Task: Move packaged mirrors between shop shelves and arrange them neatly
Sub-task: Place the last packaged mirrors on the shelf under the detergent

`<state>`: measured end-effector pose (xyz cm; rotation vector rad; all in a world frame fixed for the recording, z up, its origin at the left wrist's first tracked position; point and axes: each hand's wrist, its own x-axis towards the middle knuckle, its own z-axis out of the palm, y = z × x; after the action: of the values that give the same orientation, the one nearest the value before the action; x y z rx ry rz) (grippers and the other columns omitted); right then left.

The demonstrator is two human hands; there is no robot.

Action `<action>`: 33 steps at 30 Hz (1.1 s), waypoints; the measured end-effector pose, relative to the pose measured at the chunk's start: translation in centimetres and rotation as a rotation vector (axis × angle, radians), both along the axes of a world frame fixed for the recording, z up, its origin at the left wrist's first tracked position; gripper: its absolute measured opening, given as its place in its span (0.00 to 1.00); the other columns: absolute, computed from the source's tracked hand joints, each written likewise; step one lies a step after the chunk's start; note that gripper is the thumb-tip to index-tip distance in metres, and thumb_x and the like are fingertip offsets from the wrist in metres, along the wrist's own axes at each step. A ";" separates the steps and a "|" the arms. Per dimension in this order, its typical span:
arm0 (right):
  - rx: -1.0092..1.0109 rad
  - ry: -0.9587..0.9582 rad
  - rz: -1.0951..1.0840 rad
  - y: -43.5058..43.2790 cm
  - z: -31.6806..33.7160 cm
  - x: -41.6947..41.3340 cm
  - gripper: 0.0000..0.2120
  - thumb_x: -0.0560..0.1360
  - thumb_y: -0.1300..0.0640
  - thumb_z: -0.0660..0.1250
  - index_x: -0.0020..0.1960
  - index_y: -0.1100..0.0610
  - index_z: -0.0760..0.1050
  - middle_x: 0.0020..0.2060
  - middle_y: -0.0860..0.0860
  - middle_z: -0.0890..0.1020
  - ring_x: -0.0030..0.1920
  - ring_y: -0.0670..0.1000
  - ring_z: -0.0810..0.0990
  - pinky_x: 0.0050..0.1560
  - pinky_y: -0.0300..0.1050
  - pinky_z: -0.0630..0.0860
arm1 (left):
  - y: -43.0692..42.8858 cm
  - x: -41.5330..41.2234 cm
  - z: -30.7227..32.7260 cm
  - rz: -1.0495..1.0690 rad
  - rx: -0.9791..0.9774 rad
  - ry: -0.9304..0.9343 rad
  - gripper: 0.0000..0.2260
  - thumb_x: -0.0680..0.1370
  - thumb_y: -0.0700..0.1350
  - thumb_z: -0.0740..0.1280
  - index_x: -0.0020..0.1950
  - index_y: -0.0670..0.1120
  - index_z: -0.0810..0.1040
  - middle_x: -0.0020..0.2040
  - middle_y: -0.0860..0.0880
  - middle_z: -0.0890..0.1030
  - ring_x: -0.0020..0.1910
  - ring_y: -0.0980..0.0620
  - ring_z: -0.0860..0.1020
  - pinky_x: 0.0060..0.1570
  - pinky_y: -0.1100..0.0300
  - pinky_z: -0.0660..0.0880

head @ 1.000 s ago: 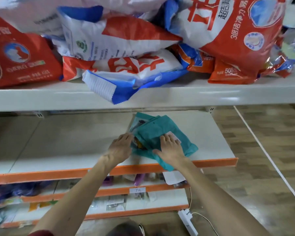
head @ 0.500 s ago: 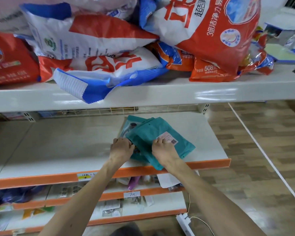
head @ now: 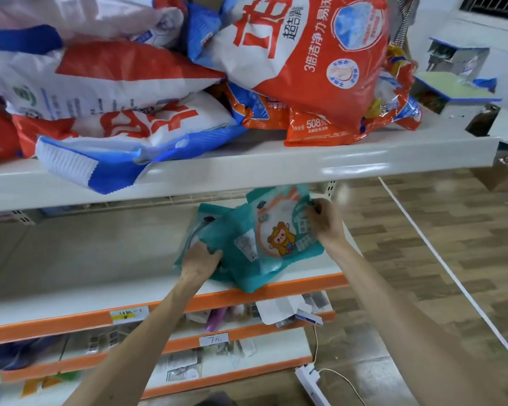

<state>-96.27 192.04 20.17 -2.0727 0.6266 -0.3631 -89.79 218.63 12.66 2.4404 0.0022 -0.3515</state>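
A small stack of teal mirror packages (head: 217, 253) lies near the front right of a white shelf with an orange edge (head: 299, 284). My left hand (head: 200, 260) grips the stack's lower left side. My right hand (head: 324, 219) pinches the top package (head: 279, 232) at its right edge and holds it tipped up, its printed front with a cartoon figure facing me. The lifted package is blurred. The packages under it are partly hidden.
Large red, white and blue detergent bags (head: 305, 68) crowd the shelf above, one corner hanging over its front edge (head: 79, 171). Lower orange-edged shelves (head: 247, 332) hold small packaged goods and price tags. A white power strip (head: 311, 382) lies on the wooden floor at right.
My right hand has lifted and turned the top package over, so its printed front now shows. My left hand stays on the stack's left side. The view has shifted left and down.
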 end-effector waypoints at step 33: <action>0.237 0.234 -0.170 -3.3 -6.9 -0.5 0.11 0.80 0.59 0.62 0.59 0.63 0.79 0.48 0.60 0.84 0.46 0.57 0.83 0.45 0.53 0.82 | -0.4 0.4 9.1 -0.182 0.187 -0.522 0.09 0.74 0.37 0.67 0.53 0.43 0.72 0.48 0.43 0.78 0.43 0.39 0.79 0.40 0.53 0.73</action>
<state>-96.76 188.74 13.27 -1.8530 0.9436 -0.1343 -89.41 218.21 21.73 2.6544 -0.4315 0.2265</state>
